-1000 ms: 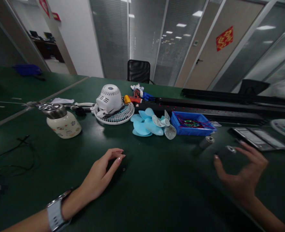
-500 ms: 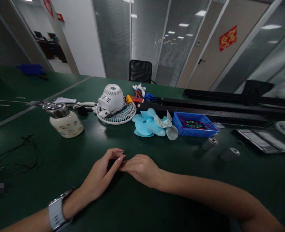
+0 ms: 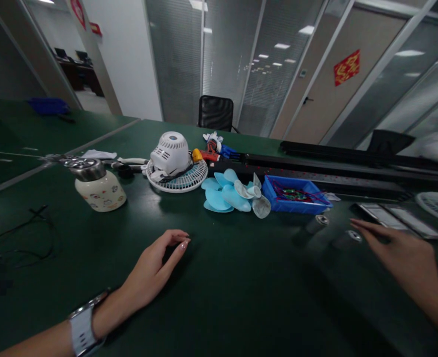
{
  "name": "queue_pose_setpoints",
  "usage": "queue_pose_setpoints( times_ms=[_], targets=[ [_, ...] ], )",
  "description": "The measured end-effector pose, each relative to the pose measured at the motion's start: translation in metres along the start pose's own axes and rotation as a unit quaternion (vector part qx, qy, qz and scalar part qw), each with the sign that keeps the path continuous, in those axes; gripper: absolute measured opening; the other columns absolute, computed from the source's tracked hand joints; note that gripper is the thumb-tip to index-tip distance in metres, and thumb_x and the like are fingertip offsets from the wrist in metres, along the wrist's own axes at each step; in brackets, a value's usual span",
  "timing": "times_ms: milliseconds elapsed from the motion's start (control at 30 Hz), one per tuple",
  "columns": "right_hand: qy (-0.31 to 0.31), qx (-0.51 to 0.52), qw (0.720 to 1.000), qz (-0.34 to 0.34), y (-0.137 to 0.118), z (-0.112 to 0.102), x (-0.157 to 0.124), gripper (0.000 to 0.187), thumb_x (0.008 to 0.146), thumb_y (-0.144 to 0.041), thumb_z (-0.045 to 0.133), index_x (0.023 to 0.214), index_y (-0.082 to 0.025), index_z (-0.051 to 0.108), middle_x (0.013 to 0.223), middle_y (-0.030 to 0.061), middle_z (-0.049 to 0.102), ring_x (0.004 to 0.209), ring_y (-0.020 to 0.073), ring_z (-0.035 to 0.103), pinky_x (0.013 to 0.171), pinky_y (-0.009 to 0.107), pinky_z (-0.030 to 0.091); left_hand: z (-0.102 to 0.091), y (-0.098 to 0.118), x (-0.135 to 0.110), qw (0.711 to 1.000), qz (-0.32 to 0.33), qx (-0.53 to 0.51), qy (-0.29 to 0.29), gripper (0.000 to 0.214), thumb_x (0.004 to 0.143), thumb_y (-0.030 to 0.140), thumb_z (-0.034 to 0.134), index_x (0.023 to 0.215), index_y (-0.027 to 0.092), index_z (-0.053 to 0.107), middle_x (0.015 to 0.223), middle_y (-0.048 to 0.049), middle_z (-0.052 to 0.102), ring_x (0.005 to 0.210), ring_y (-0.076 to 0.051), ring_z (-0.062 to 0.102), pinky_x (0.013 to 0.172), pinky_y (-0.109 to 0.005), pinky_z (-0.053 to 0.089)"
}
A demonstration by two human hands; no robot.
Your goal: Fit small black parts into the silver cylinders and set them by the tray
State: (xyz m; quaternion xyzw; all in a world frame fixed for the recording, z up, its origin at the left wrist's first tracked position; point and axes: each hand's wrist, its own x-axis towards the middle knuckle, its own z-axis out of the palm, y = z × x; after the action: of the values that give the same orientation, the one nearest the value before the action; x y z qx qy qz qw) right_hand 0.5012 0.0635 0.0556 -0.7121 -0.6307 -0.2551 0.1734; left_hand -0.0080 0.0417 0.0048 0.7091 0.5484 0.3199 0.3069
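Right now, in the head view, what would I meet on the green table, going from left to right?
cream flask → white fan body → light blue fan blades → blue tray → dark cylinder → right hand

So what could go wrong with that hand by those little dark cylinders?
The two short dark cylinders with silver ends seem to lie on their sides, so a nudge from the open right hand beside them might roll them across the dark green table. They blend into that dark surface, so a grab could miss. The blue plastic tray sits close behind and could be bumped.
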Motion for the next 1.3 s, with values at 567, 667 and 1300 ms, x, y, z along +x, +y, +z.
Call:
queue_pose_setpoints(
  times_ms=[567, 667, 1300],
  targets=[
    [-0.077, 0.015, 0.994, 0.079, 0.010, 0.018, -0.011, 0.051, 0.081, -0.056, 0.040, 0.102, -0.027, 0.076, 0.078, 0.0063, 0.075, 0.052, 0.0232, 0.062, 0.048, 0.031, 0.042, -0.001, 0.003, -0.001, 1.000, -0.004, 0.012, 0.001, 0.030, 0.096, 0.044, 0.043, 0.113, 0.023, 0.056, 0.113, -0.0069, 0.068, 0.102, -0.024, 0.065, 0.087, -0.040, 0.053],
    [-0.043, 0.016, 0.997, 0.068, 0.008, 0.020, -0.012, 0.055, 0.083, -0.059, 0.036, 0.100, -0.026, 0.076, 0.076, 0.0060, 0.075, 0.048, 0.0216, 0.060, 0.047, 0.030, 0.041, 0.000, 0.003, -0.001, 1.000, 0.002, 0.011, 0.004, 0.030, 0.096, 0.044, 0.043, 0.113, 0.023, 0.056, 0.113, -0.0074, 0.068, 0.103, -0.024, 0.065, 0.088, -0.041, 0.053],
    [-0.056, -0.009, 0.998, 0.037, 0.007, 0.019, -0.016, 0.040, 0.088, -0.045, 0.045, 0.108, -0.026, 0.074, 0.077, 0.0058, 0.075, 0.051, 0.0231, 0.064, 0.047, 0.030, 0.043, 0.000, 0.001, -0.001, 1.000, 0.005, 0.013, 0.004, 0.030, 0.096, 0.043, 0.044, 0.113, 0.022, 0.057, 0.111, -0.0075, 0.069, 0.103, -0.024, 0.066, 0.089, -0.041, 0.053]
  ],
)
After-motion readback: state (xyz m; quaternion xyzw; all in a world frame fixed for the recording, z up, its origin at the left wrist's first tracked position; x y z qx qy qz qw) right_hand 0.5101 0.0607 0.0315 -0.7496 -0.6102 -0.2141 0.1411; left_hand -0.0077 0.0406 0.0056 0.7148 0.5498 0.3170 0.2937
